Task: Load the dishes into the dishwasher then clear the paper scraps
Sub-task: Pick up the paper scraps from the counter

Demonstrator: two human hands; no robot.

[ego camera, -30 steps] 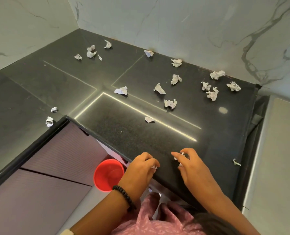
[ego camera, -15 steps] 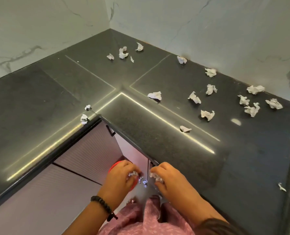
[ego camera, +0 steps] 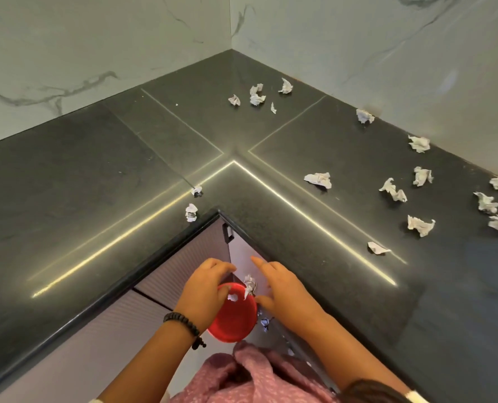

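Red bin [ego camera: 232,314] sits under your spread hands, left [ego camera: 205,289] and right [ego camera: 282,289]; let the falling scraps [ego camera: 249,286] drop inside before reaching back to the desk [ego camera: 300,228]

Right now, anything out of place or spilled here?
Yes. Crumpled paper scraps are still strewn across the black countertop, mostly right. One scrap looks to be below, beside the red bin, not in it. Both hands are over the bin.

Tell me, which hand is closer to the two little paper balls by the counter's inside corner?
Left. The left hand is below those two paper balls, over the red bin; the right hand is farther right.
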